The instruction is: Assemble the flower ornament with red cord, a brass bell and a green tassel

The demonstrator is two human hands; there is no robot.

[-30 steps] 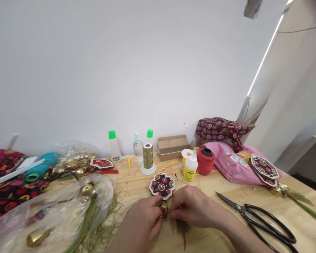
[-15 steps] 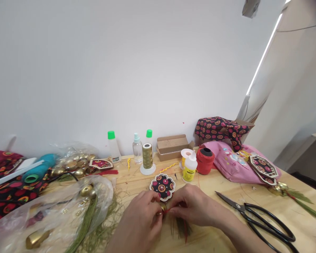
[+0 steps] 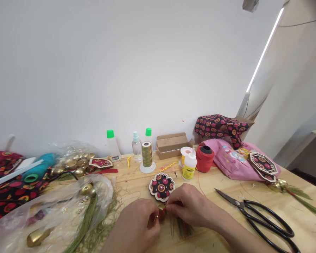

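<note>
A flower-shaped pendant (image 3: 162, 187) with a pale scalloped rim and dark patterned fabric lies on the table in front of me. Just below it sits a small gold bell (image 3: 161, 208), partly covered by my fingers, with red thread (image 3: 163, 211) across it. My left hand (image 3: 138, 223) pinches at the bell's left side, apparently on the thread; its fingertips are partly hidden. On the other side, my right hand (image 3: 188, 206) is closed in a pinch on the red thread. A green tassel (image 3: 183, 228) spreads out beneath my right hand.
Black-handled scissors (image 3: 253, 211) lie at the right. Behind the pendant stand a glue bottle (image 3: 189, 167), a red thread spool (image 3: 204, 160) and an olive thread cone (image 3: 147, 156). Plastic bags (image 3: 55, 211) with bells and a tassel spread over the left.
My hands have drawn slightly apart at the bell, the left one shifting left. More of the bell shows, with red thread across it. The camera view has shifted slightly.
</note>
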